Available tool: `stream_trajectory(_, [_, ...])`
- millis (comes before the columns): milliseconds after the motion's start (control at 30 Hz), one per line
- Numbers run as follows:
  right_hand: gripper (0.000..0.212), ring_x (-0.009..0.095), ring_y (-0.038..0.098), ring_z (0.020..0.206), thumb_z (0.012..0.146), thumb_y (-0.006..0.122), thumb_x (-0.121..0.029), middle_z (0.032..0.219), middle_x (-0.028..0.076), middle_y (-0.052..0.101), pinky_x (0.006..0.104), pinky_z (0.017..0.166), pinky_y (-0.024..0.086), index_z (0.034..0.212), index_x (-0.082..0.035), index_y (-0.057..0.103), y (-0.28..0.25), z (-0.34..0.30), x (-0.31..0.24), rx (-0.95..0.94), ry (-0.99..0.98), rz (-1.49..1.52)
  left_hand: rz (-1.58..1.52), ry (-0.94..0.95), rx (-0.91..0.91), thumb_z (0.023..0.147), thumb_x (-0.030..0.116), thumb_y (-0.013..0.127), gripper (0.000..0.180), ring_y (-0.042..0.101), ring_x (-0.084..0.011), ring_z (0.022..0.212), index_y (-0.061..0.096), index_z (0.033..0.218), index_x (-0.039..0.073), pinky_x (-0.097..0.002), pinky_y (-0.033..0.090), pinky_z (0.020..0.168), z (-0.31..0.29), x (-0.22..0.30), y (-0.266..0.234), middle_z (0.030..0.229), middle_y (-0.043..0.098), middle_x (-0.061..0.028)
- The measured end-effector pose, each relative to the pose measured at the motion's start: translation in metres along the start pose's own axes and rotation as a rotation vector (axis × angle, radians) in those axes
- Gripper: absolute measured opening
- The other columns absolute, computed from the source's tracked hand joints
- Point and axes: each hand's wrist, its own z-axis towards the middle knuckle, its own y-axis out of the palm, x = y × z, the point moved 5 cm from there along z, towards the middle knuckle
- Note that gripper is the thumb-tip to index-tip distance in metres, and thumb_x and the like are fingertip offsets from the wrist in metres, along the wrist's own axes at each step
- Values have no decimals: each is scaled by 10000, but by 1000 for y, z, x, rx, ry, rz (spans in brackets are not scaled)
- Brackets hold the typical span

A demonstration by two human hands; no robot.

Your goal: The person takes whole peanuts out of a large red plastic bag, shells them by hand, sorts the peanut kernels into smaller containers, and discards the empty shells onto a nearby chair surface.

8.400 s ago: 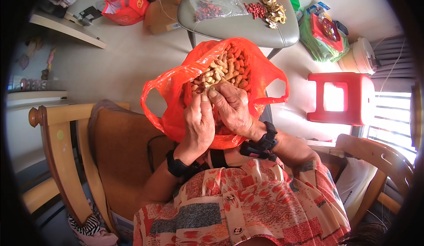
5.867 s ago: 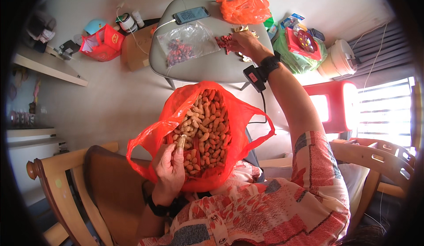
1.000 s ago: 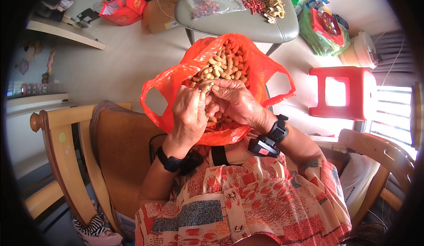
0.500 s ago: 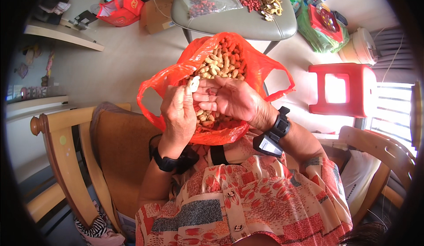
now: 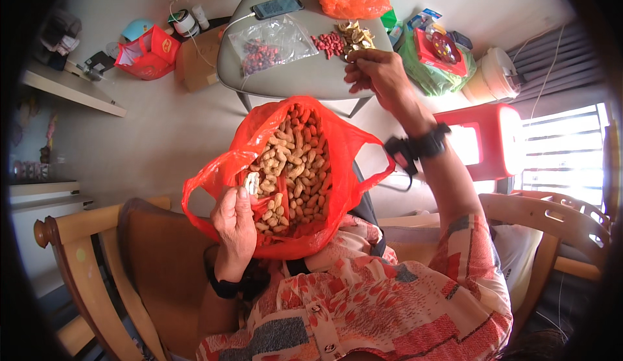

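Rt hand (image 5: 381,79) was moved from red bag (image 5: 347,156) to by far shell pile (image 5: 355,35), grip unclear; pale shell (image 5: 252,182) pinched in L hand (image 5: 235,226).

The right hand (image 5: 379,79) covers the near right corner of the seat (image 5: 305,81); whether its fingers hold anything cannot be told. The left hand (image 5: 235,228) hides the lower end of a pale shell (image 5: 252,182). Upper peanuts (image 5: 295,169) hide those deeper in the red bag (image 5: 350,147). Toward the far left corner, the phone's (image 5: 278,7) display is too small to read.
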Motion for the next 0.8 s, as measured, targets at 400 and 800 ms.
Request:
stream_trajectory(400, [154,240,660,725,886,481,-88,822,115,578,361,565,591,906,57,529,-26,102,34,-5,187,-125,12,5,-56,927,64,504,160,522,-188,604,563,825,-45,-296,417,558,12,12,13,705,529,-98])
stream_trajectory(800, [95,350,581,742,713,594,2,767,156,570,419,657,486,802,22,569,108,-108,-30,-813,-623,-751,199,595,-207,817,-46,580,131,510,-336,680,525,935,-63,-409,431,595,29,62,43,801,535,-172])
